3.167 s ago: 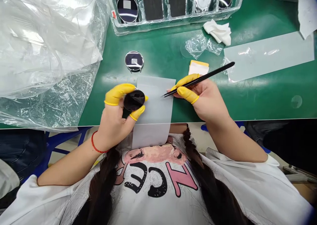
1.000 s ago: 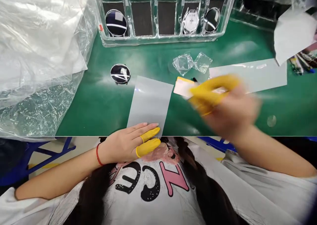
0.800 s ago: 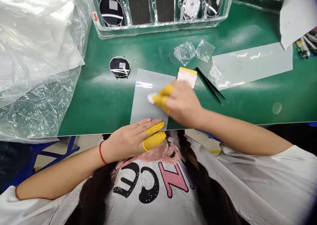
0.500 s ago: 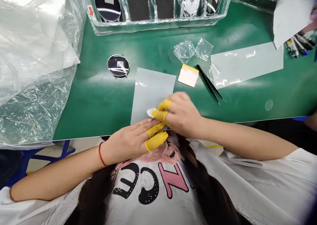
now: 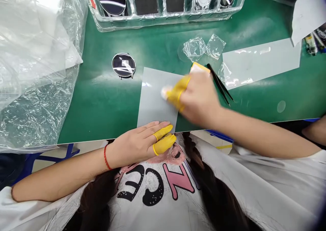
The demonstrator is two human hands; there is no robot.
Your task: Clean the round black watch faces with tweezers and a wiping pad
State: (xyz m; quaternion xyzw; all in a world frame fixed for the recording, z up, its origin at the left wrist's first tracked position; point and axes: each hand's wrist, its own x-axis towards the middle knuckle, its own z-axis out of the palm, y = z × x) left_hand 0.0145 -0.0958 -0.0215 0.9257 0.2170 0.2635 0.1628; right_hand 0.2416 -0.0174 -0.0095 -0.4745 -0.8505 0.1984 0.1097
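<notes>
My left hand (image 5: pixel 142 139) lies flat at the table's front edge, its fingers over the near edge of a translucent sheet (image 5: pixel 155 102); yellow finger cots cover two fingertips. My right hand (image 5: pixel 193 95), blurred and in yellow finger cots, pinches a small white wad (image 5: pixel 166 92) over the middle of the sheet. Left of the sheet a round black watch face (image 5: pixel 124 65) rests on the table. Behind my right hand is a yellow-edged white pad (image 5: pixel 200 68), partly hidden. Black tweezers (image 5: pixel 220 83) lie just right of it.
A clear tray (image 5: pixel 163 19) with watch parts stands at the back of the green table (image 5: pixel 102 112). Plastic bags (image 5: pixel 38 71) cover the left side. Crumpled clear film (image 5: pixel 195 49) and a second sheet (image 5: pixel 262 63) lie right. Pens (image 5: pixel 314 42) are at far right.
My right hand has moved away from my left hand, up and to the right over the sheet, with the white wad. It now partly covers the pad. My left hand has barely moved.
</notes>
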